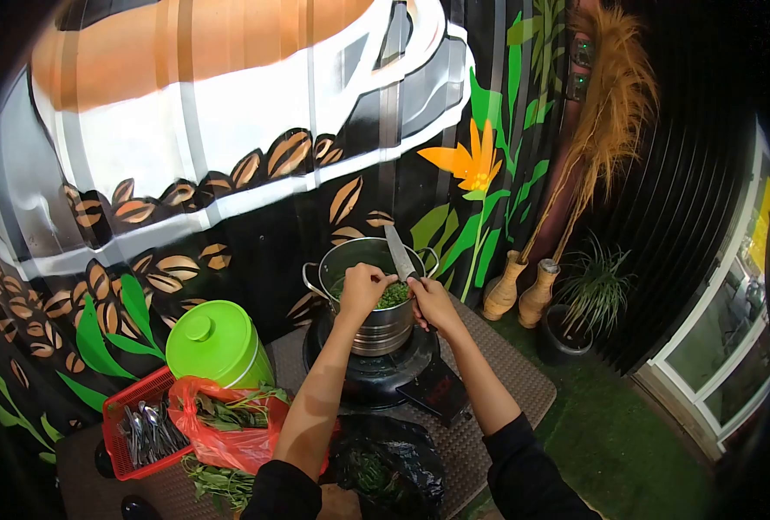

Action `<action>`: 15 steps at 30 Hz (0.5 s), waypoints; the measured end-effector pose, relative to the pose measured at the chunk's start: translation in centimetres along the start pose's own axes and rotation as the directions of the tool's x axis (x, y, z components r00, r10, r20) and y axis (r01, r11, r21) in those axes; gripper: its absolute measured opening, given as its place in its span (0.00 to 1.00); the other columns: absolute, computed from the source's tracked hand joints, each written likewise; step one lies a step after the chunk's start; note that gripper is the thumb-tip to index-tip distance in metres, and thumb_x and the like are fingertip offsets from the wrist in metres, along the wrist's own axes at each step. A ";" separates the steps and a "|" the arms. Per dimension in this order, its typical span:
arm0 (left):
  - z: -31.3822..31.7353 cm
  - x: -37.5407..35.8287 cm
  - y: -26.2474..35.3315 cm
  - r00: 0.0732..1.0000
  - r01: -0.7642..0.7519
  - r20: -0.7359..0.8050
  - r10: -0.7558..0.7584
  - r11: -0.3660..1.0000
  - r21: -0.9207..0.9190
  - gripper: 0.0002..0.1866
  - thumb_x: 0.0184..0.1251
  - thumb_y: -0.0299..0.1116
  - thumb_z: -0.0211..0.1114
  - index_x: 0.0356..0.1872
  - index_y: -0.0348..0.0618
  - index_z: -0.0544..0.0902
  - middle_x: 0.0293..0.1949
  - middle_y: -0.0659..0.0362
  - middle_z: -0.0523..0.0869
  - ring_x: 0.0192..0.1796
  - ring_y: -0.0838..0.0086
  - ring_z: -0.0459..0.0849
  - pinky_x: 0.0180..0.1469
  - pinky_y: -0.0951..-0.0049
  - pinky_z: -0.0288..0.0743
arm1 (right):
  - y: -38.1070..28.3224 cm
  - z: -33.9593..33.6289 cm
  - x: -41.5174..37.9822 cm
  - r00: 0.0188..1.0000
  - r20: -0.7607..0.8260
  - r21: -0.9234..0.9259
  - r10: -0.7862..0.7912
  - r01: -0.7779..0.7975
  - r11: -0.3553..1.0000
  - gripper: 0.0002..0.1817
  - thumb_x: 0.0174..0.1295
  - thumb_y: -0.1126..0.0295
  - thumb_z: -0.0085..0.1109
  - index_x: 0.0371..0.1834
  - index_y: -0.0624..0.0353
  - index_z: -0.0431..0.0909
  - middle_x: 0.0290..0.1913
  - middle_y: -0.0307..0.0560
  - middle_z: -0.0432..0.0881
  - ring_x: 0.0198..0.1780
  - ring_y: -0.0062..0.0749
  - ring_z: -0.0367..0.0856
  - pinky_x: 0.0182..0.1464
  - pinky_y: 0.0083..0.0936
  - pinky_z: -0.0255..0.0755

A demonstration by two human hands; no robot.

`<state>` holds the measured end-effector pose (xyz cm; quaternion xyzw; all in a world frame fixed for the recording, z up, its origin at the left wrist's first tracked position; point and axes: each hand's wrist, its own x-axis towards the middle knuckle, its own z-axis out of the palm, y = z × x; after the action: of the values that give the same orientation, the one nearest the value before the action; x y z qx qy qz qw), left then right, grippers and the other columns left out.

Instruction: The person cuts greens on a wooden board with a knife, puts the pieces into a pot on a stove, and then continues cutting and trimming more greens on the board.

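Observation:
My right hand [433, 305] is closed round the dark handle of a knife [397, 252], whose wide blade points up and away over a steel pot [380, 340]. Close to the blade, above the pot's opening, my left hand [362, 290] is closed in a pinch; whatever lies between its fingers is too small to make out. Chopped green leaves [394, 296] show inside the pot, below both hands. The two-handled pot stands on a round black stove [363, 381].
Left of the stove are a lime-green lidded container [216, 342], a red basket [116, 414] of cutlery, and a red plastic bag [216, 429] with leafy greens. A black plastic bag [415, 442] lies in front. A painted wall [264, 243] rises behind; vases [536, 295] stand right.

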<state>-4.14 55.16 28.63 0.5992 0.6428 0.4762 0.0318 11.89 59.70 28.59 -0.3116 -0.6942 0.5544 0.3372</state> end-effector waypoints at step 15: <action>-4.1 -7.7 3.7 0.879 -0.177 -0.422 0.223 0.973 0.147 0.18 0.50 0.21 0.63 0.45 0.45 0.83 0.50 0.54 0.79 0.55 0.59 0.72 0.58 0.61 0.64 | -0.8 1.9 -5.7 0.979 -0.049 0.044 -0.196 0.198 0.979 0.20 0.69 0.56 0.44 0.27 0.62 0.66 0.09 0.40 0.65 0.06 0.25 0.63 0.09 0.23 0.55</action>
<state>-1.70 46.04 29.19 0.5416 0.5921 0.5646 -0.1933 13.61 53.93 28.37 -0.2452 -0.7002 0.5280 0.4133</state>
